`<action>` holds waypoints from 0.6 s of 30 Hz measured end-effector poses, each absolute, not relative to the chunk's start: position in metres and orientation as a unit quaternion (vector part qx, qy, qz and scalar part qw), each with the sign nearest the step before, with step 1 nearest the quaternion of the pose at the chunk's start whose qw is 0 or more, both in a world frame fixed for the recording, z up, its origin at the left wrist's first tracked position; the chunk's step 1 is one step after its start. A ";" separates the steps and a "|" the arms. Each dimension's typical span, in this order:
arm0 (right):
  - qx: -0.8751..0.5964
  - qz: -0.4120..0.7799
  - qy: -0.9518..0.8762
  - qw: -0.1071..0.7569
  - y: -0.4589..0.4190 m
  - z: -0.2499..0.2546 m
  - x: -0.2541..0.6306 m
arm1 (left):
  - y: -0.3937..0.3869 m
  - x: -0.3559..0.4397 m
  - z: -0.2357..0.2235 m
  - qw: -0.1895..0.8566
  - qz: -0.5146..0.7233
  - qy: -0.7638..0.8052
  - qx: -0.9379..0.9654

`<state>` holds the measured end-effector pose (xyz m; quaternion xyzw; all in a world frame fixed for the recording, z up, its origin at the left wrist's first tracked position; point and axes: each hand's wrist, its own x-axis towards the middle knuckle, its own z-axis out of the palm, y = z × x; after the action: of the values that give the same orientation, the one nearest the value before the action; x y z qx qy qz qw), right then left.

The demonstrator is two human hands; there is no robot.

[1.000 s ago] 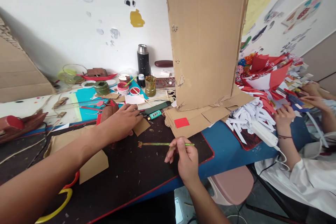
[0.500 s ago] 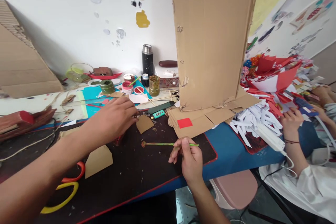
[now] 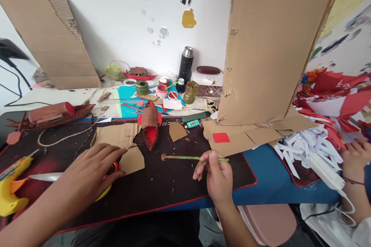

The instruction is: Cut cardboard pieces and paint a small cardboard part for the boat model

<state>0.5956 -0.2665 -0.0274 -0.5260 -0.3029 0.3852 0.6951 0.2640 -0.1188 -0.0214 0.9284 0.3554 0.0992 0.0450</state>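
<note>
My right hand (image 3: pixel 217 175) grips a thin green paintbrush (image 3: pixel 181 157) level above the dark mat. The brush's brownish, paint-caked tip points left. Over the scissors (image 3: pixel 48 177) is my left hand (image 3: pixel 94 168), its fingers apart and slightly bent; the orange and yellow handles show partly around it, and I cannot tell whether it touches them. Just right of that hand lies a cut cardboard piece (image 3: pixel 132 159). Farther back sits a small brown and red model boat (image 3: pixel 150 117), with a small cardboard piece (image 3: pixel 177 132) to its right.
A yellow glue gun (image 3: pixel 13 189) and a larger model boat (image 3: pixel 52 114) lie on the left. Paint jars (image 3: pixel 142 88) and a black thermos (image 3: pixel 186 65) stand behind. A tall cardboard panel (image 3: pixel 272 46) rises at right, near white paper strips (image 3: pixel 307 148) and another person's hand (image 3: pixel 356 158).
My left hand has moved from the small model boat back and left to the scissors, uncovering the boat. My right hand still holds the paintbrush. The view has swung left.
</note>
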 end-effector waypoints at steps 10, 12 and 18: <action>-0.541 0.411 -0.401 0.615 -0.251 -0.022 0.558 | -0.138 0.282 -0.056 0.085 0.155 0.342 0.923; -0.543 0.403 -0.423 0.603 -0.247 -0.023 0.552 | -0.140 0.282 -0.059 0.097 0.171 0.338 0.920; -0.537 0.401 -0.473 0.572 -0.237 -0.029 0.539 | -0.143 0.276 -0.068 0.103 0.206 0.340 0.912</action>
<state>0.5393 -0.2368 -0.0290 -0.5372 -0.4730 0.4008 0.5719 0.2762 -0.1435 -0.0684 0.9117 0.3402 0.2059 0.1034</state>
